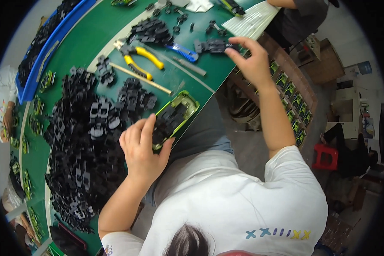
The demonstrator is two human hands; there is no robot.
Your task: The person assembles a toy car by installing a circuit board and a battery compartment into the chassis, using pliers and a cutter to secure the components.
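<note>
My left hand (141,149) grips one end of a green toy car body shell (191,103), which lies open side up at the table's near edge. Inside the shell sits a black plastic insert (171,118); the fingers hide part of it. Farther right, my right hand (256,64) pinches the end of a long black plastic chassis piece (211,45) between thumb and fingers, over the table's right edge. Yellow-handled pliers (143,59), a thin wooden stick (145,80), a blue utility knife (183,52) and a grey-handled slim tool (189,66) lie between the hands.
A large heap of black plastic parts (81,145) covers the table's left side. Smaller black parts (151,32) lie farther back. A blue bin (51,49) stands far left, near another person's hand (7,119). Green car bodies (292,94) fill a tray at right, below table height.
</note>
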